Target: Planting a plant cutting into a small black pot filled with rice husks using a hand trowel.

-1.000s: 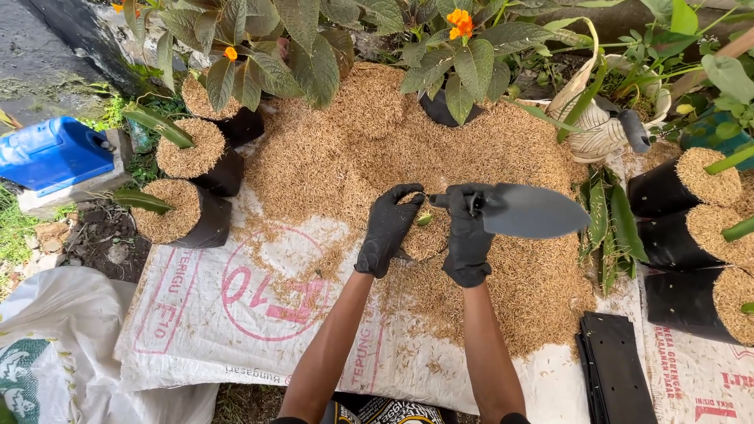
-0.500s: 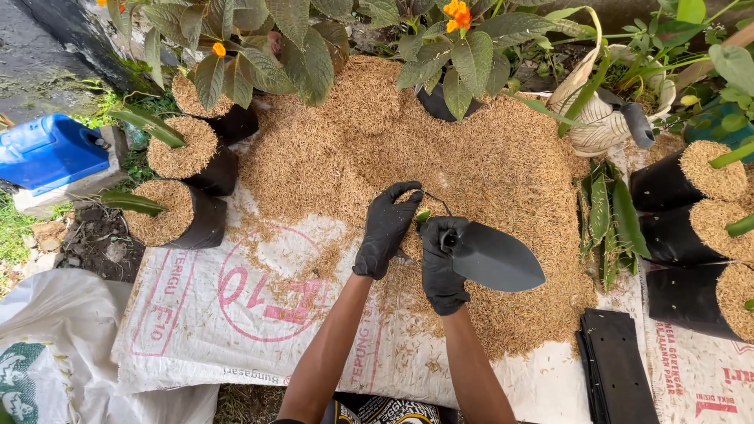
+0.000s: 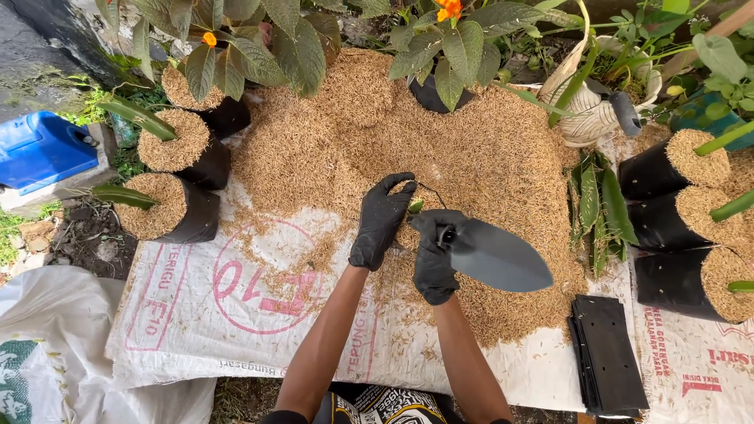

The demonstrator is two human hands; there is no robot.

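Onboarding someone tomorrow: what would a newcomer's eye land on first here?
Probably the big heap of tan husks spread over the white woven sack at centre. On it, two black-gloved hands meet: the left hand at a small bag's rim, the right hand gripping a dark trowel. Husk-filled black grow bags flank both sides, with a blue jerrycan far left.

Black gloves on left hand (image 3: pixel 380 223) and right hand (image 3: pixel 434 255); forearms bare; patterned dark garment below.

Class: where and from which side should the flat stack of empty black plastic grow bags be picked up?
Grip the stack of empty black plastic grow bags at its near short edge, coming from the right: it lies flat on the white woven sack, and husk-filled bags crowd its far end.
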